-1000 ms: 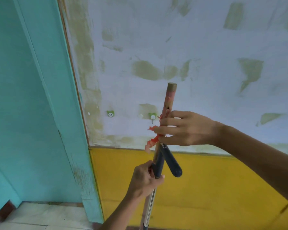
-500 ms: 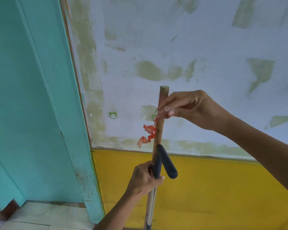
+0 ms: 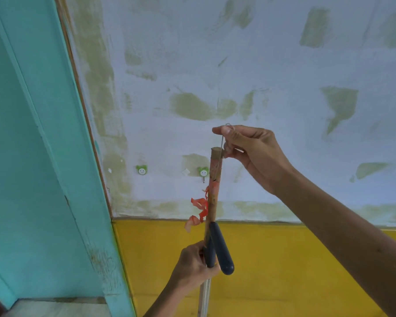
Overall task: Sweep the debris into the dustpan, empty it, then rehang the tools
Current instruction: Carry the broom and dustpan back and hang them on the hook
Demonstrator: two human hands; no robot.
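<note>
No words, brand names or numbers can be read anywhere. The only signs are drawn smiley faces, one on each of two small green wall hooks: the left hook point(image 3: 142, 170) and the right hook point(image 3: 203, 172), which sits at about 9 o'clock from the wooden handle's point(image 3: 214, 179) upper end.
</note>
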